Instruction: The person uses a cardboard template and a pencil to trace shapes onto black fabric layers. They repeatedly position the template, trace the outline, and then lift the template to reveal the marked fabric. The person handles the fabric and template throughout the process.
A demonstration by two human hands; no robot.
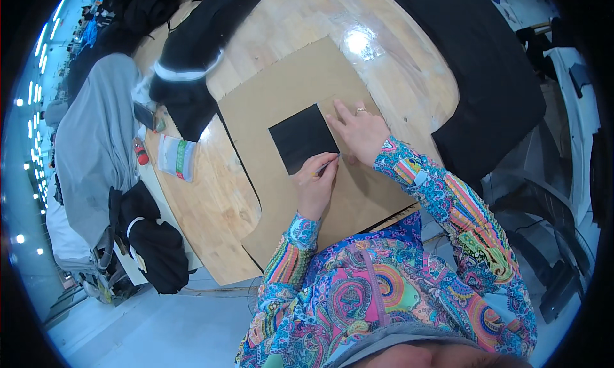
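A brown cardboard sheet [256, 115] lies on the wooden table, with black fabric edges peeking out from beneath it. In its middle a black square [300, 137] shows; I cannot tell if it is an opening or a piece laid on top. My left hand [314, 184] is closed around a slim pen [325, 166], its tip at the square's right-hand corner nearest me. Just right of the square, my right hand [361, 134] rests with fingers spread on the cardboard, a ring on one finger.
Black fabric [489, 67] drapes over the table's right side, and more black cloth [204, 35] lies at the far left. A white and green packet [176, 158] and a small red object [141, 152] sit left. Grey cloth [99, 144] hangs beyond; a dark chair or stand [553, 233] is at right.
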